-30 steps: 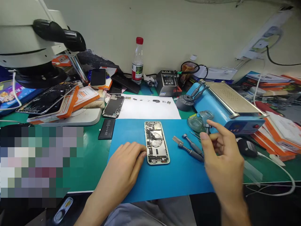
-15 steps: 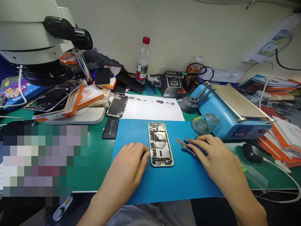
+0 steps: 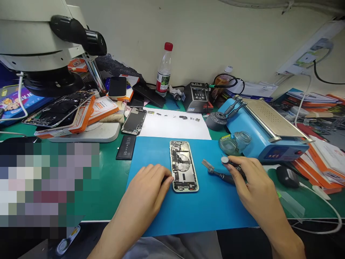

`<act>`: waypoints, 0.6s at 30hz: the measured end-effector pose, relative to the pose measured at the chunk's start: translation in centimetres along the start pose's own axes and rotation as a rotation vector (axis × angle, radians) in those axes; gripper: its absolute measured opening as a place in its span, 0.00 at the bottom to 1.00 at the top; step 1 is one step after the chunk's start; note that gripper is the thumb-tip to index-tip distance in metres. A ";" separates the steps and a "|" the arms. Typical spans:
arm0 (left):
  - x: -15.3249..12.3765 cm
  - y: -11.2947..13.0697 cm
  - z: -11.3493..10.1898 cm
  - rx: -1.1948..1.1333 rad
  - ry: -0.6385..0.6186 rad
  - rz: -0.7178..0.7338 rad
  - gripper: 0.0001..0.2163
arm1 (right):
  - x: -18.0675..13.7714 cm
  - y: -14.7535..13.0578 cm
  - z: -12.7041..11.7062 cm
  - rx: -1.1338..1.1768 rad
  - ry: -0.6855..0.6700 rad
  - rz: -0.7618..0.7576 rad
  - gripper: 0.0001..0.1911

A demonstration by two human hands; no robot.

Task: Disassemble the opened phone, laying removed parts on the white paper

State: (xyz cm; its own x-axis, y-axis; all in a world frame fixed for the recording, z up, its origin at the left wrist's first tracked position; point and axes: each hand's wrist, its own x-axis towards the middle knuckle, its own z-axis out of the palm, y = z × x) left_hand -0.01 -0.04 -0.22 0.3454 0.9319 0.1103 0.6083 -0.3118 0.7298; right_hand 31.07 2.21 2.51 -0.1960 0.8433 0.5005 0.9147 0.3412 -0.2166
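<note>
Blue silicone matting (image 3: 188,212) covers the near edge of the bench, and both of the person's hands work on it. The left hand (image 3: 147,190) lies loosely curled on the mat, holding nothing, its fingertips touching the lower left edge of the opened phone (image 3: 184,166), which lies face down near the middle of the mat with its boards and coil exposed. The right hand (image 3: 252,183) is closed around a dark screwdriver (image 3: 231,163), its round end cap pointing up and toward the phone. Half a second ago that hand lay flat over two tools on the mat; now one is lifted in its grip, while the second screwdriver (image 3: 219,175) lies on the mat just beside the fingers, with a small flat metal blade (image 3: 207,164) at its tip. It looks as though a driver has been picked for work on the phone.

Farther off, a small glass jar (image 3: 235,142) stands at the mat's corner, against the blue heating plate machine (image 3: 265,131). A black battery (image 3: 126,146) lies on the green bench left of the mat. Behind the phone, a white sheet (image 3: 172,126) carries small removed parts in a row. At the back stand a water bottle (image 3: 164,70) and a soldering station (image 3: 198,95), with a microscope (image 3: 40,39) at far left.
</note>
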 end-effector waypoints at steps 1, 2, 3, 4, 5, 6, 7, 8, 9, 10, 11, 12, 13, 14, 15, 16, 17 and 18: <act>0.0 0.0 0.0 -0.007 -0.001 0.001 0.10 | -0.1 0.1 0.1 0.002 0.008 -0.002 0.16; 0.0 0.0 0.1 -0.012 0.000 0.002 0.10 | -0.2 0.2 0.1 0.002 0.024 -0.007 0.16; 0.0 0.0 0.1 -0.014 0.001 0.003 0.09 | -0.3 0.2 0.1 0.001 0.050 -0.014 0.16; -0.1 0.0 0.1 -0.015 0.003 0.004 0.08 | -0.4 0.2 0.1 0.000 0.082 -0.022 0.15; -0.1 0.0 0.1 -0.015 0.005 0.004 0.07 | -0.5 -0.1 0.0 0.003 0.114 -0.032 0.14; -0.1 0.0 0.1 -0.015 0.006 0.003 0.07 | -0.5 -0.5 -0.1 0.013 0.147 -0.032 0.13; 0.0 0.0 0.1 -0.015 0.007 0.000 0.06 | -0.5 -1.0 -0.3 0.036 0.183 -0.018 0.11; 0.0 0.0 0.0 -0.015 0.008 -0.001 0.06 | -0.5 -1.8 -0.4 0.079 0.219 0.007 0.09; 0.0 -0.1 0.0 -0.016 0.010 -0.003 0.06 | -0.4 -2.6 -0.5 0.138 0.272 0.063 0.08; -0.1 -0.1 0.0 -0.018 0.011 -0.004 0.06 | -0.4 -3.5 -0.5 0.219 0.330 0.121 0.08; -0.1 -0.1 0.0 -0.023 0.013 -0.006 0.06 | -0.5 -4.3 -0.4 0.313 0.383 0.171 0.07; -0.1 -0.1 -0.1 -0.029 0.017 -0.009 0.06 | -0.6 -4.9 -0.2 0.387 0.415 0.210 0.10; -0.1 -0.1 -0.1 -0.036 0.023 -0.012 0.07 | -0.9 -5.4 0.1 0.426 0.407 0.217 0.18; -0.2 -0.1 -0.2 -0.044 0.028 -0.016 0.07 | -1.2 -5.7 0.5 0.414 0.376 0.210 0.24; -0.2 -0.1 -0.2 -0.051 0.032 -0.020 0.08 | -1.6 -5.8 1.0 0.365 0.338 0.174 0.28; -0.3 0.0 -0.2 -0.055 0.036 -0.023 0.08 | -2.0 -5.7 1.5 0.304 0.303 0.115 0.29; -0.3 0.0 -0.3 -0.057 0.040 -0.028 0.09 | -2.4 -5.6 1.8 0.245 0.284 0.044 0.31; -0.3 0.1 -0.3 -0.058 0.043 -0.031 0.09 | -2.7 -5.5 2.2 0.192 0.273 -0.025 0.33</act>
State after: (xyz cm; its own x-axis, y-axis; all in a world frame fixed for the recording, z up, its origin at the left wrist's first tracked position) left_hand -0.27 -0.25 -0.03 0.2956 0.9484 0.1147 0.5751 -0.2725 0.7714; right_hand 25.82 -1.05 0.55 -0.0919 0.7004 0.7078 0.8227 0.4539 -0.3423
